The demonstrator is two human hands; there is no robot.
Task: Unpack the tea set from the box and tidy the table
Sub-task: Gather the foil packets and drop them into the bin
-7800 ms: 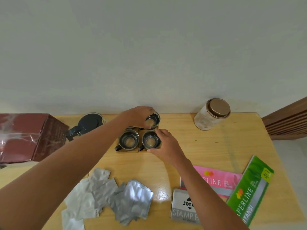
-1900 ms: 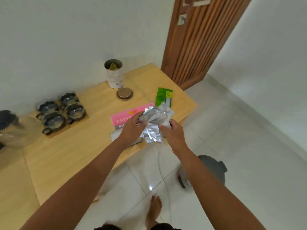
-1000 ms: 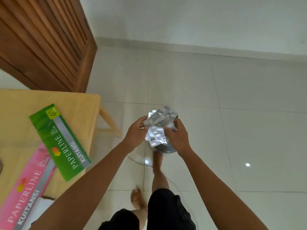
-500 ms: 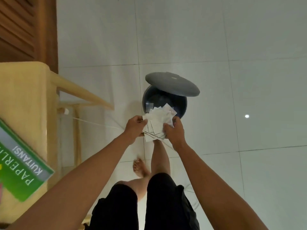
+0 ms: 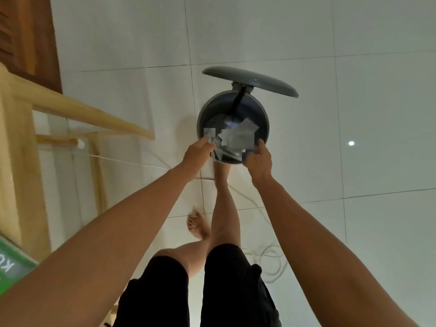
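Note:
A bundle of silver foil wrappers point(image 5: 236, 138) hangs loosely spread inside the mouth of a grey pedal bin point(image 5: 266, 125), whose lid point(image 5: 250, 83) stands raised. My left hand point(image 5: 197, 152) is at the bin's near left rim, its fingertips beside the edge of one wrapper. At the near right rim is my right hand point(image 5: 259, 158), thumb lifted and fingers relaxed, apart from the wrappers. The two hands are spread apart with the wrappers between them. The tea set and the box are out of view.
My right foot point(image 5: 221, 169) rests at the bin's base. The wooden table's leg and rails point(image 5: 94, 119) are to the left, with a green Paperline pad point(image 5: 11, 267) on its corner. A white cable point(image 5: 271, 263) lies on the tiled floor. A wooden door point(image 5: 30, 31) is at upper left.
I turned from the table to the bin while carrying the wrappers. Over the last half second my hands lowered to the rim and parted, and the wrappers dropped loose into the bin.

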